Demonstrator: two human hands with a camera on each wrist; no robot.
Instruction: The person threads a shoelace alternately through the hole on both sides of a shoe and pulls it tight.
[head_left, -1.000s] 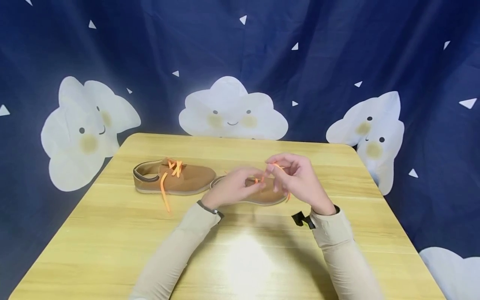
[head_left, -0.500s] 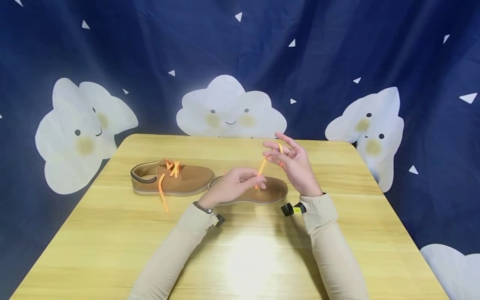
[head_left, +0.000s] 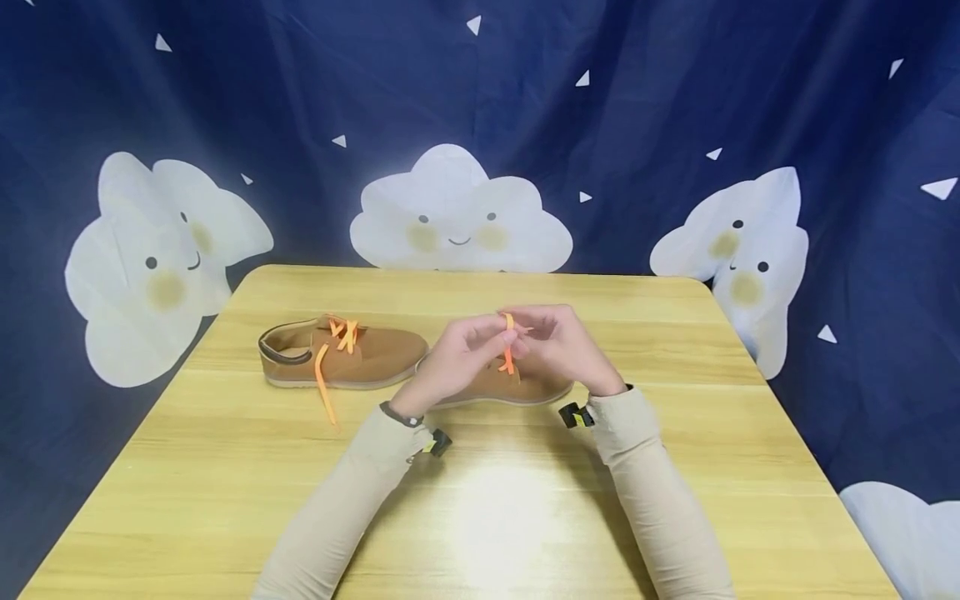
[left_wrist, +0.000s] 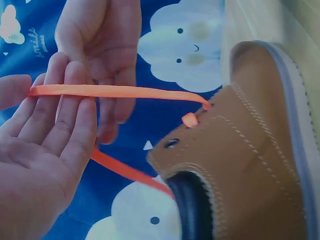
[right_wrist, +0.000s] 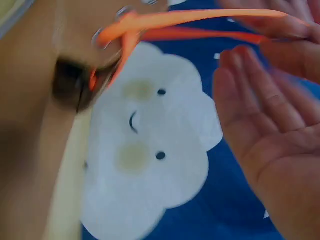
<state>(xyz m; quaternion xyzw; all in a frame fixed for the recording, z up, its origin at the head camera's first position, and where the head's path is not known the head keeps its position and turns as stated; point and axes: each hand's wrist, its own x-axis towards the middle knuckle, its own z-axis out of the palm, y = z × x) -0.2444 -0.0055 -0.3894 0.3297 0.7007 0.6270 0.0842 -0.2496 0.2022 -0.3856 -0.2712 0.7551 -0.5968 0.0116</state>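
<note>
Both hands meet above the right-hand brown shoe (head_left: 543,385), drawing its orange shoelace (head_left: 508,358) up from the eyelets. My left hand (head_left: 452,354) pinches one strand of lace between thumb and fingers; the left wrist view shows that strand (left_wrist: 125,91) stretched taut from the shoe (left_wrist: 260,165). Fingertip to fingertip with it, my right hand (head_left: 566,346) pinches lace too, its other fingers fairly straight in the right wrist view. There, two strands (right_wrist: 200,18) run from the eyelets to the hands. Overlapping fingers partly hide the pinch points.
A second brown shoe (head_left: 386,358) stands to the left, toe almost touching the first, its orange lace (head_left: 324,387) trailing onto the wooden table (head_left: 225,500). A dark blue curtain (head_left: 637,108) with white clouds hangs behind.
The right hand first lifted away with lace looped over its spread fingers, then came down and left to meet the left hand. The left hand rose slightly. The shoes stayed put.
</note>
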